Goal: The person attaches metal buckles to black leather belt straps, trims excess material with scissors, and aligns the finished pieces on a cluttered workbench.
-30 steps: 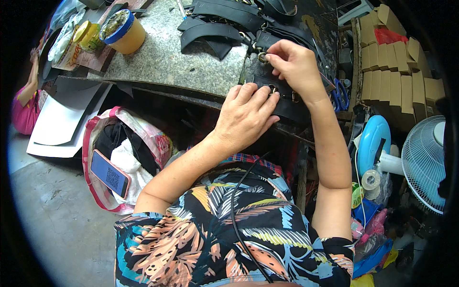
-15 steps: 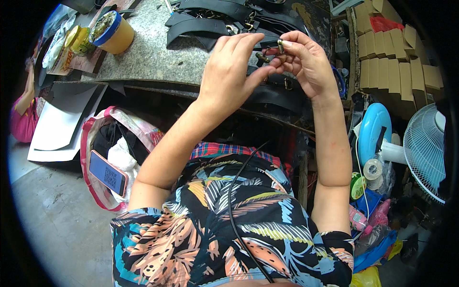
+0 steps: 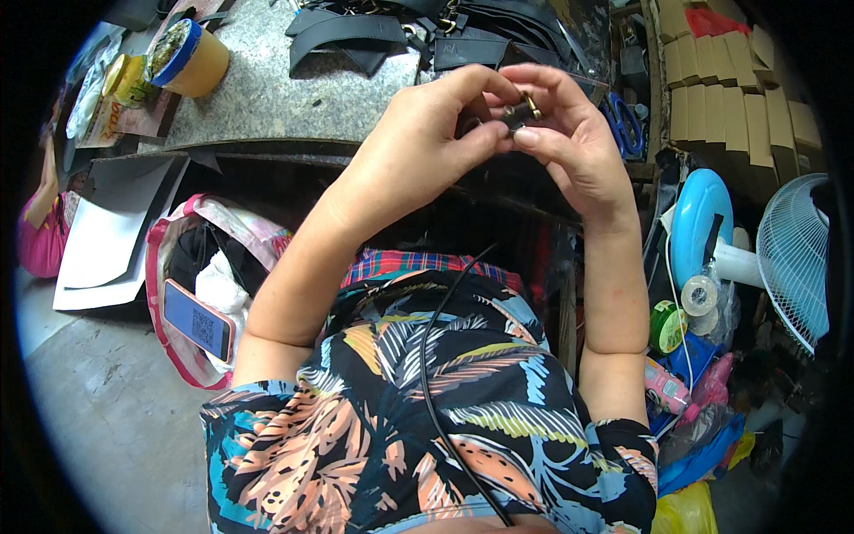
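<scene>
Both hands are raised close together over the near edge of the stone-topped bench (image 3: 276, 111). Between them is a small brass-coloured metal fitting (image 3: 532, 105), with something dark beside it; its exact kind does not show. My left hand (image 3: 431, 129) pinches the fitting's left side between thumb and fingers. On the other side, my right hand (image 3: 583, 147) curls its fingers and thumb round the fitting. The thumbs nearly meet just below it. Beyond the hands lie black straps (image 3: 351, 36) with metal hardware, in a loose pile on the bench.
A tub with a blue rim (image 3: 203, 67) and a yellow jar (image 3: 129, 80) stand at the far left. A bag holding a phone (image 3: 197, 322) is at my left. Blue-handled scissors (image 3: 623, 125), cardboard boxes (image 3: 712, 116) and a fan (image 3: 792, 258) are on the right.
The brass-coloured fitting has turned between my hands and come slightly nearer. My right fingers have curled over it more, and the view has shifted a little.
</scene>
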A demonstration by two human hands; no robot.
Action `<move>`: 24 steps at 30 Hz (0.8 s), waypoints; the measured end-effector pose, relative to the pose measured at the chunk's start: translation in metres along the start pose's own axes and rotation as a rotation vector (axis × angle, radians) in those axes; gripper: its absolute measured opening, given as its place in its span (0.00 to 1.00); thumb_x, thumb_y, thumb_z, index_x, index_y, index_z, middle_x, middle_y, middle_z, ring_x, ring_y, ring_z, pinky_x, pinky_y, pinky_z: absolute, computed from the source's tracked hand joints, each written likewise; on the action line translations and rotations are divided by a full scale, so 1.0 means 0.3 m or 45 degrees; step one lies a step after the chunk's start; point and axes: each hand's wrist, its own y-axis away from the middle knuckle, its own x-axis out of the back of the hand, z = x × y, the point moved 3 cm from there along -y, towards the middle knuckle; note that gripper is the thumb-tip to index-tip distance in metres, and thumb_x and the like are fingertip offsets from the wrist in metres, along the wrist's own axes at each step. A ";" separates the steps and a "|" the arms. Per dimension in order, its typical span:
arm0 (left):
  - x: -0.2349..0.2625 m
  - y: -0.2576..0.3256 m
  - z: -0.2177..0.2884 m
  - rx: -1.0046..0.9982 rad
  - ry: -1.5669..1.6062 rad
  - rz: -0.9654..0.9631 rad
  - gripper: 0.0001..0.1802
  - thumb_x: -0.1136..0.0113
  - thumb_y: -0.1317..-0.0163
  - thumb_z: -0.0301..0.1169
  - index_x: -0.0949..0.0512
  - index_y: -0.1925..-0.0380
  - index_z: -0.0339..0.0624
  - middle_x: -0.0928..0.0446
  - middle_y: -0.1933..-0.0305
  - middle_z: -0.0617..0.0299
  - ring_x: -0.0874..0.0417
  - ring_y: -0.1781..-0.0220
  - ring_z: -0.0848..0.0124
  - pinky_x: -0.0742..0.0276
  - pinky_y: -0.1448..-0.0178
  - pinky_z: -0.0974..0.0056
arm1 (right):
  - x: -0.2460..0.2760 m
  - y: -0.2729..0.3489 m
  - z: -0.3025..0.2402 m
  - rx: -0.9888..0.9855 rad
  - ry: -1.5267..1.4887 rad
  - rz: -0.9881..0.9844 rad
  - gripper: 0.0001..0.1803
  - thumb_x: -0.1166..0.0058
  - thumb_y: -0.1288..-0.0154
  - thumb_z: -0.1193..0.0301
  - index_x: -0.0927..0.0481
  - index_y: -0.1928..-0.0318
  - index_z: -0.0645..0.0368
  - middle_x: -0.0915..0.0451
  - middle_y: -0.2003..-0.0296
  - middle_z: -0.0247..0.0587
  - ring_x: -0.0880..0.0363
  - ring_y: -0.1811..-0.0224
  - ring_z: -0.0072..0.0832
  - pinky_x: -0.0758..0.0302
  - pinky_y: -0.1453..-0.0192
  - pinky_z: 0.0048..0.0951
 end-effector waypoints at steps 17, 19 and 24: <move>-0.031 0.159 -0.082 -0.191 -1.073 0.255 0.12 0.32 0.41 0.25 0.19 0.57 0.43 0.23 0.58 0.55 0.15 0.62 0.55 0.18 0.60 0.56 | 0.036 0.175 0.014 0.126 1.183 0.199 0.16 0.39 0.41 0.84 0.13 0.52 0.60 0.17 0.63 0.41 0.18 0.63 0.28 0.23 0.58 0.26; -0.023 0.170 -0.088 -0.245 -1.158 0.302 0.10 0.32 0.41 0.25 0.18 0.59 0.44 0.22 0.59 0.58 0.14 0.64 0.58 0.18 0.63 0.57 | 0.038 0.174 0.011 0.144 1.182 0.208 0.15 0.39 0.41 0.83 0.13 0.53 0.61 0.17 0.62 0.42 0.17 0.63 0.29 0.23 0.58 0.27; -0.024 0.183 -0.105 -0.270 -1.166 0.338 0.09 0.32 0.40 0.26 0.18 0.60 0.45 0.21 0.62 0.60 0.14 0.65 0.60 0.18 0.63 0.60 | 0.029 0.170 0.019 0.200 1.289 0.284 0.12 0.39 0.40 0.83 0.13 0.55 0.61 0.17 0.62 0.42 0.16 0.63 0.33 0.22 0.57 0.30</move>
